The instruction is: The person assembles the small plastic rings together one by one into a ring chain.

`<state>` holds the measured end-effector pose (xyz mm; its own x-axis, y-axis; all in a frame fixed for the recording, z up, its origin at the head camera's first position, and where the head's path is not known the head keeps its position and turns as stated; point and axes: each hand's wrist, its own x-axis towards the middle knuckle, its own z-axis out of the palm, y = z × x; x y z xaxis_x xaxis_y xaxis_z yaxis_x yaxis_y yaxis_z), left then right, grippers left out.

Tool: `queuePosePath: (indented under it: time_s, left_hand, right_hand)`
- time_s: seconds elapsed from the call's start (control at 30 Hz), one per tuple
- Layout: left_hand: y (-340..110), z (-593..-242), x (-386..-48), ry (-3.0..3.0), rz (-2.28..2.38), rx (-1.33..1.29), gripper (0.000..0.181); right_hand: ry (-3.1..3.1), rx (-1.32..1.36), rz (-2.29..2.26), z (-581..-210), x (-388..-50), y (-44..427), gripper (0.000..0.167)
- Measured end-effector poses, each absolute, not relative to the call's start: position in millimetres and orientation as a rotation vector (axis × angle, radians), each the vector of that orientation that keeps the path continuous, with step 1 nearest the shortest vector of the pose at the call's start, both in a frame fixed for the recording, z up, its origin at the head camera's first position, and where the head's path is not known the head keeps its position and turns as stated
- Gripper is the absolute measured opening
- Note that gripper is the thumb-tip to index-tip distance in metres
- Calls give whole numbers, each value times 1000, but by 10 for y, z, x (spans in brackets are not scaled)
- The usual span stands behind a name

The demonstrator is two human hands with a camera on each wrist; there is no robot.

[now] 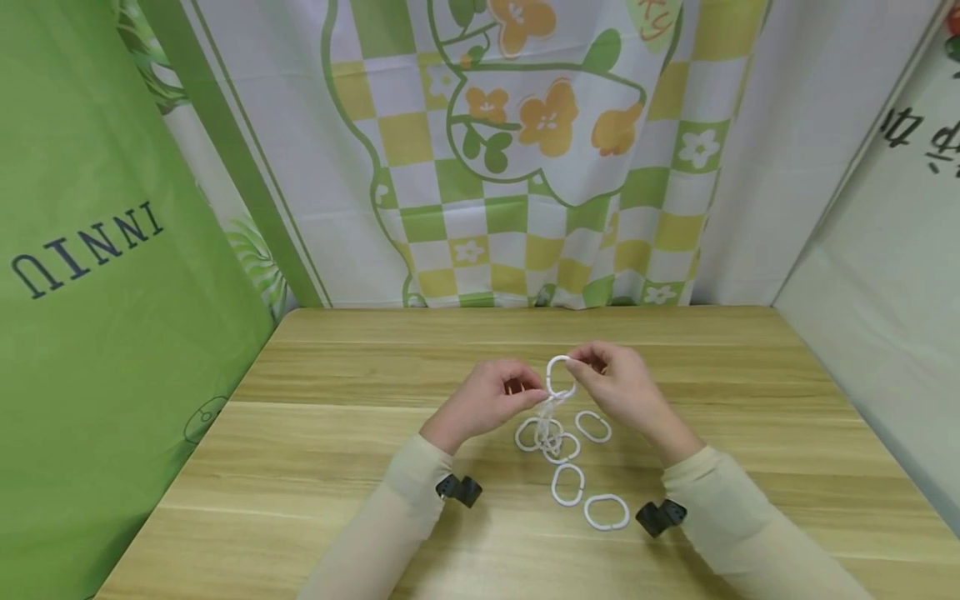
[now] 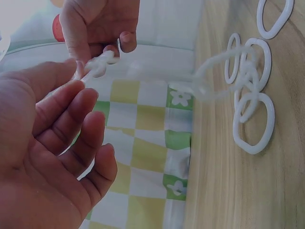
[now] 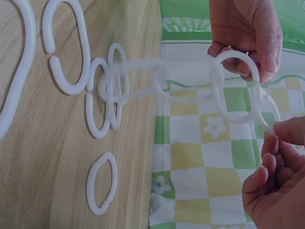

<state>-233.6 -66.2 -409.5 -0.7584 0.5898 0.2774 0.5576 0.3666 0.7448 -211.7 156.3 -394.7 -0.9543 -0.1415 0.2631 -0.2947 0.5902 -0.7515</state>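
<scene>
In the head view my right hand point(image 1: 618, 390) pinches a white oval plastic ring point(image 1: 549, 377) between thumb and forefinger. My left hand point(image 1: 491, 398) pinches at the ring's lower end, where it meets a chain of linked white rings point(image 3: 187, 99). The chain hangs down to the table and looks blurred in both wrist views. Both hands are raised above the tabletop, facing each other. In the left wrist view the other fingers of my left hand point(image 2: 62, 138) are loosely bent. Which link the left fingertips grip is partly hidden.
Several loose white rings lie on the wooden table point(image 1: 337, 467), among them one ring point(image 1: 577, 423) right of the chain and another ring point(image 1: 587, 510) nearer the front. Two rings lie around the chain's foot. A patterned curtain point(image 1: 480, 217) hangs behind the table.
</scene>
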Motion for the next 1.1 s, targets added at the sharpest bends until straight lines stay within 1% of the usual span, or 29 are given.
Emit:
queuePosePath:
  time_s: [0.4,0.63,0.77,0.93,1.1]
  left_hand:
    - [-655,-4118,-2342,2610,1453,966,16]
    - [-686,-4095,-2363,2609,1553,885,15]
    - [-733,-4077,-2392,2618,1616,886,15]
    - [-827,-4028,-2426,2647,1672,889,15]
    - [-936,-3954,-2456,2688,1738,820,15]
  right_hand:
    - [-2571,305,1421,-3917,-2084,1495,19]
    - [-2562,297,1478,-3911,-2076,1473,15]
    - [-2582,316,1514,-3933,-2083,1476,13]
    - [-2628,317,1503,-4009,-2128,1554,12]
    - [-2738,326,1388,-4131,-2185,1731,12]
